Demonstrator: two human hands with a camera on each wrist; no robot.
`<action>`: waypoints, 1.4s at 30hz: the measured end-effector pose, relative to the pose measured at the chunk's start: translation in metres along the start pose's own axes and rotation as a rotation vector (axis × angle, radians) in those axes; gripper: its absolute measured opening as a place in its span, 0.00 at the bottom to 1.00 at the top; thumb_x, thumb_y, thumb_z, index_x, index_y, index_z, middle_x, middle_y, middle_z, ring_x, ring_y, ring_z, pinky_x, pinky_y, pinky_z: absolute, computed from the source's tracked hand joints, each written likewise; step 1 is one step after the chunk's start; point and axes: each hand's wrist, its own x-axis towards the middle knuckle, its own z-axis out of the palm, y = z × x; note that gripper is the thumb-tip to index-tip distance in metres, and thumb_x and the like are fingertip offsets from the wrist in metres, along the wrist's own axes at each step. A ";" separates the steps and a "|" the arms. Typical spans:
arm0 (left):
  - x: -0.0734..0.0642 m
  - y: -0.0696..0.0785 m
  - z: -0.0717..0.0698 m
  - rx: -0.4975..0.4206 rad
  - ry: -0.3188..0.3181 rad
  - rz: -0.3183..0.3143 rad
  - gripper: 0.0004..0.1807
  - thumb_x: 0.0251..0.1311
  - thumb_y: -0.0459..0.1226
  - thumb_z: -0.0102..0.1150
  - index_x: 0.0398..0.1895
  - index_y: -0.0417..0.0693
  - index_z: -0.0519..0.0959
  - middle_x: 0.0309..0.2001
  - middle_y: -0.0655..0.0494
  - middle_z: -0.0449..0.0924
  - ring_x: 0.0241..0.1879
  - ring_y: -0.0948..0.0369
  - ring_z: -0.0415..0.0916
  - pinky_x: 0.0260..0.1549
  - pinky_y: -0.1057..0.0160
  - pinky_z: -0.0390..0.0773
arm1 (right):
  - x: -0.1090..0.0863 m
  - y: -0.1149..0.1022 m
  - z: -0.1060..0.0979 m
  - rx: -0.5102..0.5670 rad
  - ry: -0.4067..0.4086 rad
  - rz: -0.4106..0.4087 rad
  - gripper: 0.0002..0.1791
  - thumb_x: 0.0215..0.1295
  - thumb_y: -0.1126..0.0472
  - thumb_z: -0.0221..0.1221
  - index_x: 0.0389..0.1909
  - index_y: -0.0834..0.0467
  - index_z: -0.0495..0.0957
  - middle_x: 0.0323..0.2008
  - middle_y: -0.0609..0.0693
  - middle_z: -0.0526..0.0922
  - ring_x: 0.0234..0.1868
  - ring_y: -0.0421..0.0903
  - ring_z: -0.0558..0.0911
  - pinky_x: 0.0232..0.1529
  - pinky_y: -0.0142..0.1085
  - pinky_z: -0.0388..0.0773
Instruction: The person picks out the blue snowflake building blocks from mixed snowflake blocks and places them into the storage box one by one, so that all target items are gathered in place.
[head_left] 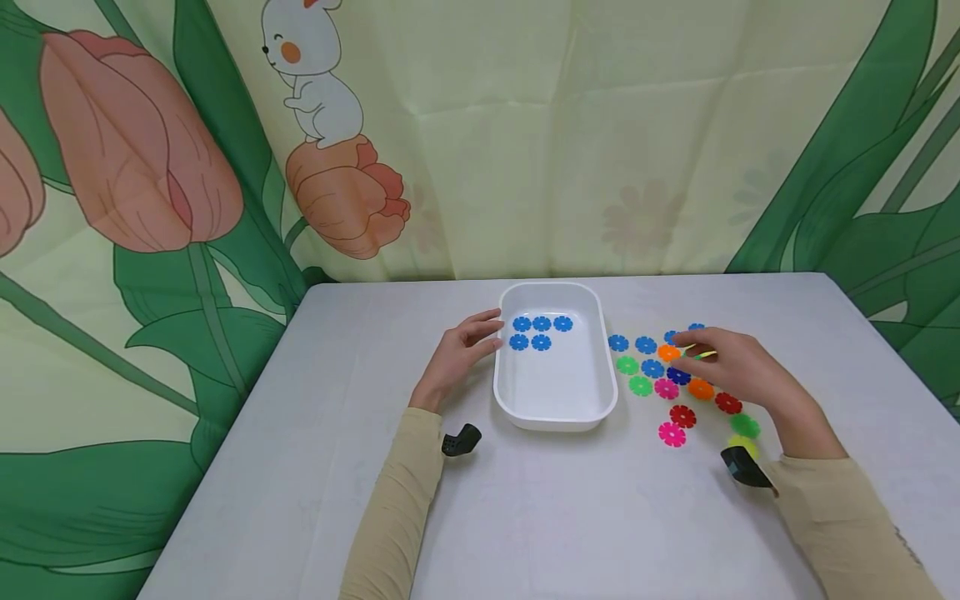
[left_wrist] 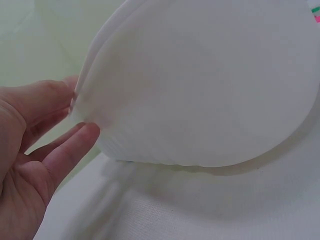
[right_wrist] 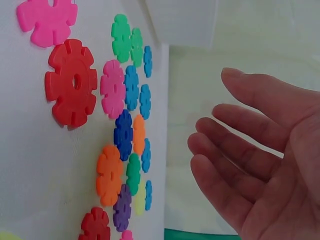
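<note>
1. White tray (head_left: 555,423), centre of the frame, on a pale desk (head_left: 360,433). Five blue discs (head_left: 542,324) lie flat in its upper part, three above two.
2. Left hand (head_left: 459,352), left of centre. The fingertips grip the tray's left rim.
3. Right hand (head_left: 733,365), right of centre. The fingers are loosely bent and grasp nothing; they are above loose multicoloured discs (head_left: 701,389) spread to the right of the tray.
4. Handling of discs. They appear thin, light and stiff, probably plastic; the red disc (right_wrist: 61,92), upper left in the right wrist view, shows notches and a central hole. Smooth faces may slip; opposite notched edges seem the surest hold. Breakage looks unlikely.
5. Handling of tray. It is probably light, fairly rigid and liable to slide; the rim suits the fingers best.
</note>
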 end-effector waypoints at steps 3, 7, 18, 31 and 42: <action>0.000 0.000 0.000 -0.008 -0.002 0.012 0.20 0.64 0.40 0.63 0.57 0.45 0.80 0.65 0.67 0.70 0.66 0.58 0.67 0.63 0.55 0.69 | 0.004 0.000 0.001 -0.003 -0.004 0.008 0.29 0.64 0.54 0.64 0.60 0.66 0.73 0.52 0.67 0.77 0.51 0.65 0.76 0.36 0.42 0.85; -0.001 -0.001 0.000 -0.039 -0.015 0.040 0.20 0.63 0.38 0.63 0.57 0.42 0.80 0.65 0.65 0.70 0.65 0.59 0.68 0.63 0.56 0.69 | 0.009 0.000 0.004 -0.009 -0.012 0.026 0.29 0.64 0.53 0.64 0.61 0.66 0.73 0.52 0.67 0.77 0.51 0.63 0.75 0.36 0.42 0.84; -0.001 -0.002 -0.001 -0.032 -0.011 0.043 0.20 0.64 0.39 0.63 0.57 0.42 0.80 0.64 0.67 0.71 0.64 0.60 0.69 0.63 0.57 0.69 | 0.018 0.003 0.013 -0.024 -0.032 0.043 0.30 0.64 0.53 0.64 0.61 0.66 0.72 0.51 0.67 0.76 0.51 0.63 0.74 0.38 0.44 0.84; 0.000 -0.002 -0.001 -0.008 -0.008 0.017 0.20 0.63 0.42 0.63 0.57 0.45 0.80 0.64 0.71 0.70 0.64 0.62 0.68 0.62 0.58 0.70 | 0.023 0.003 0.022 -0.022 -0.037 0.017 0.32 0.63 0.54 0.65 0.60 0.70 0.71 0.52 0.68 0.76 0.53 0.66 0.73 0.41 0.48 0.84; 0.000 -0.001 0.000 -0.005 -0.001 0.009 0.19 0.64 0.40 0.63 0.57 0.46 0.81 0.64 0.70 0.70 0.65 0.61 0.68 0.63 0.56 0.70 | 0.027 0.007 0.033 -0.018 -0.028 0.040 0.31 0.59 0.57 0.68 0.59 0.69 0.73 0.47 0.64 0.78 0.50 0.61 0.73 0.40 0.45 0.84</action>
